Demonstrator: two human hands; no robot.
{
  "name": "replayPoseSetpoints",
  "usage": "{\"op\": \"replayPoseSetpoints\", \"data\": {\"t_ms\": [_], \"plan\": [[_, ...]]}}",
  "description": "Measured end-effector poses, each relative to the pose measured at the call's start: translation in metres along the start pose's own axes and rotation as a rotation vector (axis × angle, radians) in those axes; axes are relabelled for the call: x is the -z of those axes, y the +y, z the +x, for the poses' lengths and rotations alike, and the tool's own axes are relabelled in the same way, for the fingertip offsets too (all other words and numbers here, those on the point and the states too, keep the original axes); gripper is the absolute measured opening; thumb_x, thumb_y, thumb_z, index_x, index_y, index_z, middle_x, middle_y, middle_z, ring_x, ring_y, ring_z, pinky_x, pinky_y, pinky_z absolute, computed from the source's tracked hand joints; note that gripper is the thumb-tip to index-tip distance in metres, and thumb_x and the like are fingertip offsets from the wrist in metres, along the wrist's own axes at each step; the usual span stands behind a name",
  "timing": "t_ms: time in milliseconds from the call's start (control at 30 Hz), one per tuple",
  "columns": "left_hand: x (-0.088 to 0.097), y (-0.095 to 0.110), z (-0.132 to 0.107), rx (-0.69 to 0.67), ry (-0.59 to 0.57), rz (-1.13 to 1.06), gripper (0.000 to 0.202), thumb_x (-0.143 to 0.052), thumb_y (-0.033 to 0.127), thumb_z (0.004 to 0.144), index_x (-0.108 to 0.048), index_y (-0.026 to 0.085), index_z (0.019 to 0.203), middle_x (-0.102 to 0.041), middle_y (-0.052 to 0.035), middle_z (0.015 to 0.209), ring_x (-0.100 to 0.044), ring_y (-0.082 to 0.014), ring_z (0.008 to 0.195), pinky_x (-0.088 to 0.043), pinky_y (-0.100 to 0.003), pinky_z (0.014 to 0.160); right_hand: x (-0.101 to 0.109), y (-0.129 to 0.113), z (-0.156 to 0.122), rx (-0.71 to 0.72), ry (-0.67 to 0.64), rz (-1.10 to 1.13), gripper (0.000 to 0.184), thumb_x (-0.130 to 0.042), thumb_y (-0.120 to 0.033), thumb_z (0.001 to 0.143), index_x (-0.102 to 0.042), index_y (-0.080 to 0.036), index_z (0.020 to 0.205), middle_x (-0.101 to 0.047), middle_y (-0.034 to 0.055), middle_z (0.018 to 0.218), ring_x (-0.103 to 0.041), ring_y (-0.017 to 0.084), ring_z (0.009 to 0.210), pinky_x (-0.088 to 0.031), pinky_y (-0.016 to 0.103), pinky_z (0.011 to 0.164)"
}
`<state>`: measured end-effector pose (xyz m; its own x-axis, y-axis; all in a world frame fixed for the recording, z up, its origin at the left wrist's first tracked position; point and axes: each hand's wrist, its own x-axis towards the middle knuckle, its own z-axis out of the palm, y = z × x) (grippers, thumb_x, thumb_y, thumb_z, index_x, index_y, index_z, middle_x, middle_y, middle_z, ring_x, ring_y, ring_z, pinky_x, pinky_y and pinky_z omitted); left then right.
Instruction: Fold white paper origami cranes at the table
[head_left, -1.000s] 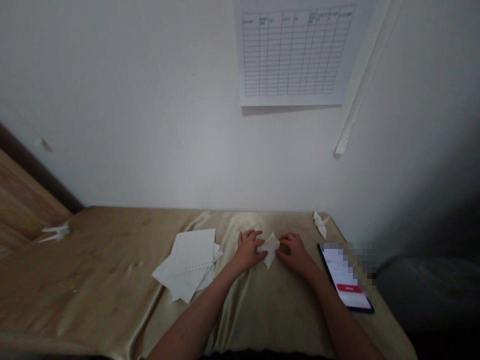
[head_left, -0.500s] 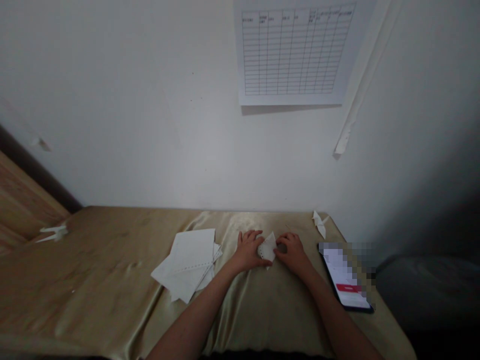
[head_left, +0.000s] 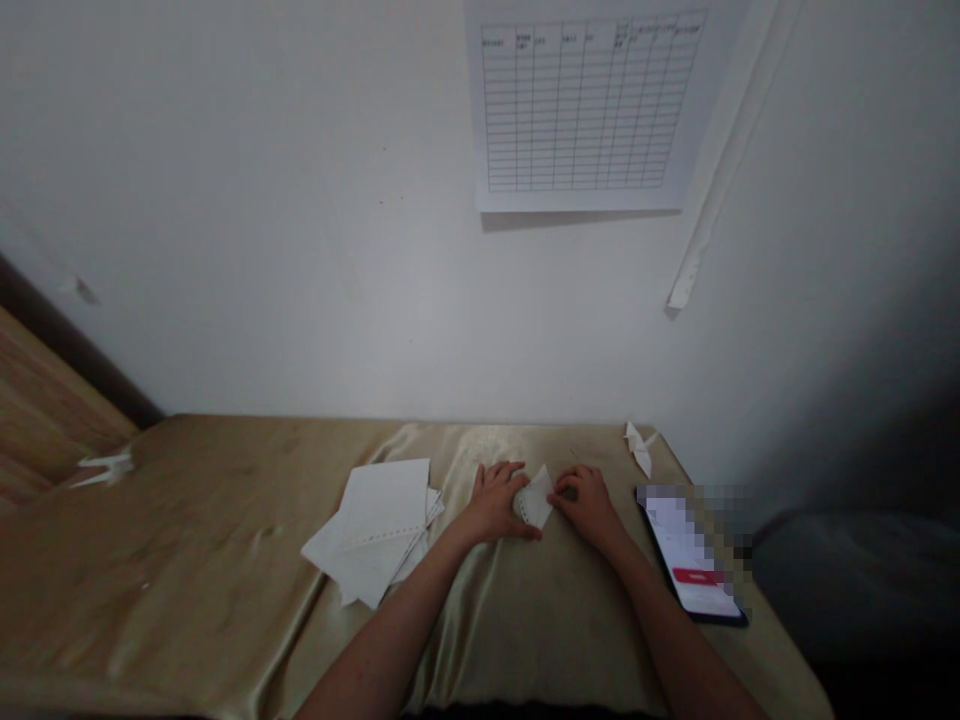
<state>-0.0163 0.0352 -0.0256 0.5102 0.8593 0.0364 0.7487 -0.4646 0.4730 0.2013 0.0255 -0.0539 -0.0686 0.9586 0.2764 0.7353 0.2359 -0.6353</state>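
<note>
Near the left edge of the counter [head_left: 210,560] lay a white scrap [head_left: 109,467]. Next came a pile of sheets [head_left: 379,505], then the left hand [head_left: 499,505], its grip spread, finger and thumb parted round one side of the folded paper [head_left: 537,496]. That sat between the back and front edges, nearer the right edge. The right hand's [head_left: 589,507] grip pinched its right side. Clean folding probably called for a steady left hand, matched edges and firm creasing. A paper figure [head_left: 640,452] lay by the back right corner, a phone [head_left: 686,560] along the right edge.
</note>
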Motion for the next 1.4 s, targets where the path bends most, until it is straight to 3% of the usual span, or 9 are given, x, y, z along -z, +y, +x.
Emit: {"op": "replayPoseSetpoints", "data": {"t_ms": [233, 433, 533, 600, 667, 900, 1133, 1400], "plan": [[-0.001, 0.004, -0.003, -0.014, 0.027, 0.002, 0.083, -0.087, 0.061, 0.048, -0.060, 0.027, 0.119, -0.042, -0.0100, 0.152, -0.028, -0.0395, 0.143, -0.005, -0.069, 0.115, -0.002, 0.000, 0.002, 0.013, 0.026, -0.010, 0.004, -0.074, -0.027, 0.074, -0.073, -0.024, 0.072, -0.069, 0.0064, 0.096, -0.054, 0.027, 0.106, -0.039, 0.041, 0.095], [-0.002, 0.004, -0.004, -0.023, 0.064, 0.001, 0.080, -0.087, 0.056, 0.052, -0.060, 0.027, 0.121, -0.044, -0.0099, 0.151, -0.031, -0.0400, 0.142, -0.007, -0.070, 0.114, 0.000, 0.001, 0.002, 0.059, 0.024, 0.000, 0.005, -0.069, -0.025, 0.080, -0.074, -0.025, 0.081, -0.069, 0.0063, 0.098, -0.052, 0.026, 0.107, -0.039, 0.041, 0.096], [-0.004, 0.003, -0.002, -0.026, 0.108, -0.038, 0.057, -0.080, 0.055, 0.065, -0.064, 0.028, 0.113, -0.051, -0.0063, 0.147, -0.035, -0.0380, 0.139, -0.011, -0.069, 0.114, 0.002, 0.001, 0.001, 0.077, 0.018, 0.003, 0.006, -0.068, -0.026, 0.082, -0.074, -0.025, 0.082, -0.067, 0.0063, 0.099, -0.050, 0.026, 0.108, -0.038, 0.042, 0.097], [-0.007, 0.001, 0.000, -0.010, 0.162, -0.073, 0.035, -0.074, 0.053, 0.075, -0.069, 0.027, 0.099, -0.059, -0.0031, 0.139, -0.039, -0.0363, 0.136, -0.013, -0.068, 0.113, 0.002, 0.000, 0.000, 0.090, 0.019, 0.010, 0.005, -0.069, -0.027, 0.081, -0.074, -0.025, 0.080, -0.067, 0.0061, 0.100, -0.049, 0.026, 0.108, -0.037, 0.042, 0.098], [-0.011, 0.000, 0.003, 0.011, 0.233, -0.106, 0.025, -0.074, 0.049, 0.077, -0.071, 0.025, 0.085, -0.065, -0.0023, 0.130, -0.045, -0.0350, 0.132, -0.016, -0.066, 0.113, 0.003, -0.001, -0.001, 0.104, 0.020, 0.026, 0.005, -0.070, -0.028, 0.080, -0.074, -0.026, 0.078, -0.066, 0.0058, 0.101, -0.049, 0.026, 0.109, -0.037, 0.042, 0.099], [-0.018, -0.002, 0.011, -0.078, 0.525, -0.271, 0.023, -0.083, 0.035, 0.070, -0.075, 0.027, 0.090, -0.074, -0.0034, 0.110, -0.063, -0.0247, 0.110, -0.039, -0.045, 0.104, -0.001, -0.007, -0.003, 0.145, 0.005, 0.065, 0.005, -0.073, -0.031, 0.080, -0.074, -0.027, 0.078, -0.066, 0.0050, 0.102, -0.049, 0.024, 0.109, -0.036, 0.042, 0.100], [-0.014, -0.002, 0.013, -0.084, 0.546, -0.388, 0.008, -0.078, 0.027, 0.076, -0.076, 0.026, 0.084, -0.076, -0.0016, 0.105, -0.067, -0.0214, 0.103, -0.044, -0.040, 0.099, -0.001, -0.010, -0.003, 0.168, 0.027, 0.104, 0.006, -0.070, -0.032, 0.083, -0.074, -0.027, 0.083, -0.065, 0.0051, 0.101, -0.049, 0.024, 0.109, -0.037, 0.042, 0.101], [-0.013, 0.001, 0.011, -0.027, 0.468, -0.339, 0.011, -0.078, 0.033, 0.074, -0.077, 0.028, 0.084, -0.075, -0.0023, 0.112, -0.063, -0.0250, 0.113, -0.039, -0.045, 0.106, -0.002, -0.015, -0.006, 0.197, 0.036, 0.131, 0.009, -0.068, -0.033, 0.085, -0.073, -0.026, 0.082, -0.065, 0.0046, 0.102, -0.048, 0.023, 0.110, -0.035, 0.041, 0.102]]}}
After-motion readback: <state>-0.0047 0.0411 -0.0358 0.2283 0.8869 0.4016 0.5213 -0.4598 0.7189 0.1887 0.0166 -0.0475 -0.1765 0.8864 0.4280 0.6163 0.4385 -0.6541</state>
